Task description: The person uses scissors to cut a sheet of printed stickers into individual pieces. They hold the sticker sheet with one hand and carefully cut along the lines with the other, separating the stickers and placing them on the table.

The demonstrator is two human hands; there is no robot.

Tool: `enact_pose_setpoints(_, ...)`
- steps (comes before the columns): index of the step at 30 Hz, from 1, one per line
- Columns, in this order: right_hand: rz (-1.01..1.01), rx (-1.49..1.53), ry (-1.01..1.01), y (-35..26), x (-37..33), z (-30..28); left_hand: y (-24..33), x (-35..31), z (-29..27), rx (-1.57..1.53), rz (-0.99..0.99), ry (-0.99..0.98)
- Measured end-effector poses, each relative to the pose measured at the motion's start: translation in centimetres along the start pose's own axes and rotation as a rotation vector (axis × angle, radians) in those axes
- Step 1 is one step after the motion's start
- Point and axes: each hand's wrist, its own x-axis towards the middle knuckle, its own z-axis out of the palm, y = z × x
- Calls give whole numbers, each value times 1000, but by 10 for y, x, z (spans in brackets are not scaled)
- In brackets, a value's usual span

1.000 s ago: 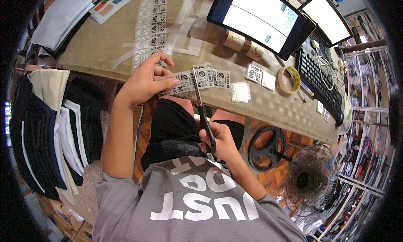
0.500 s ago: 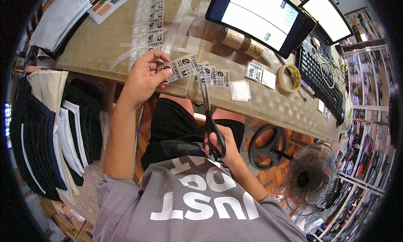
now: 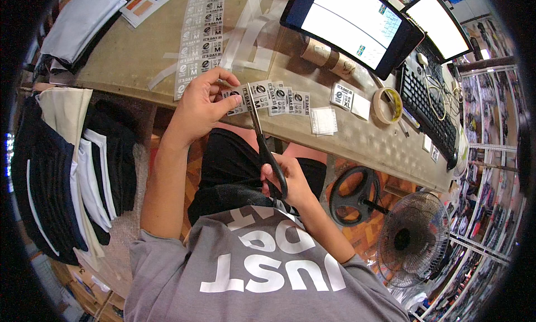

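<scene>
My left hand [image 3: 204,105] pinches a short strip of printed clear labels [image 3: 234,102] between thumb and fingers, over the table's near edge. My right hand [image 3: 286,179] grips black-handled scissors [image 3: 263,146] that point up and away from me. Their blades lie across the strip just right of my left fingertips. A printed label [image 3: 259,95] shows right beside the blades; whether it is still joined to the strip I cannot tell. Several overlapping label pieces [image 3: 283,101] lie farther right, with a stack of small white squares [image 3: 323,121] past them.
Long label sheets [image 3: 201,37] lie on the table [image 3: 134,54] beyond my left hand. To the right are a printed label stack [image 3: 341,95], a tape roll [image 3: 387,105], a keyboard [image 3: 427,99] and a monitor [image 3: 346,26]. Folded garments [image 3: 61,171] hang at left; a fan [image 3: 412,238] stands at lower right.
The scissors have shifted left along the strip, closer to my left hand. My left hand has moved slightly right, and less of the strip shows between its fingers and the blades.
</scene>
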Motion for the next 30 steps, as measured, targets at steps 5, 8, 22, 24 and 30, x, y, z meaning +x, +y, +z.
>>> enact_pose_setpoints(5,-14,-15,7,0,1,1,-2,-1,-1,15,4,-10)
enact_pose_setpoints(8,-22,-7,6,-1,2,2,-1,-1,0,39,-3,-7)
enact_pose_setpoints(22,-25,-76,32,0,0,4,-2,0,-1,12,-6,-13)
enact_pose_setpoints(24,-27,-70,36,-2,-1,4,0,-1,0,18,-11,-11)
enact_pose_setpoints(30,-65,-155,78,3,0,0,3,2,3,77,-38,28)
